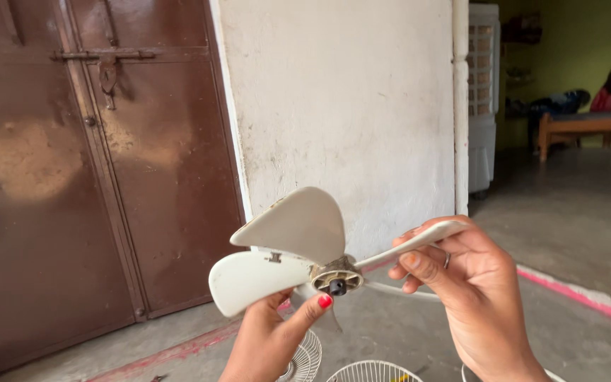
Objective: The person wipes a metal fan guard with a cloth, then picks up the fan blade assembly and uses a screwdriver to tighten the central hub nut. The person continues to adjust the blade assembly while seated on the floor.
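**Mira:** Head view shows the white fan blade (298, 255) held up in the air in front of the pale wall (341, 106), well above the floor. What's gripping it?

**Dev:** Both hands. The left hand (266, 339) comes up from below, thumb pressed near the hub (336, 276), fingers behind the lower-left paddle. The right hand (475, 290) is closed around the tip of the right-hand paddle, thumb under, fingers over.

**Mira:** How would you say it handles?

**Dev:** I'd judge it light: thin moulded plastic, three broad paddles. Stiff near the middle, but the paddle tips probably flex, and old plastic like this could crack if twisted. The surface looks smooth and a bit dusty, so it may slip under a loose pinch.

**Mira:** So where's the safest hold?

**Dev:** At the hub, I think, where the plastic is thickest. The paddle edge works for steadying, not for levering.

**Mira:** Anything around it?

**Dev:** Wire fan guards (373, 371) lie on the concrete floor (574, 233) just below the hands. A brown metal door (72, 177) with a latch stands to the left. Farther right there's a white air cooler (483, 92) and a wooden bed (581, 124) in the back room. Nothing stands between the hands and the blade.
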